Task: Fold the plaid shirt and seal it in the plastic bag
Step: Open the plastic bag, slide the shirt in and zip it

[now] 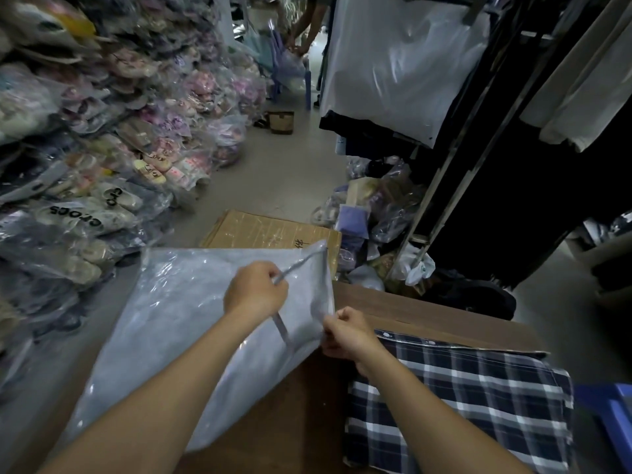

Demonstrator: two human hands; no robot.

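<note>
Plastic bag [178, 313] pinched at its mouth by both hands: left [254, 290], right [349, 333]. Folded shirt [472, 398] lies beside it on the worktop [427, 313].

The plaid shirt [478, 398] near right is dark navy crossed with white and pale grey-blue stripes, sitting on a brown wood-look desk [420, 309]. The plastic bag [164, 323] on the left is a see-through, frosty pale blue-grey with a slightly darker grey strip along its opening. Further off there's a tan cardboard box [260, 230], and the bagged shoes [119, 159] far left are mostly pink, lilac, cream and yellow.
</note>
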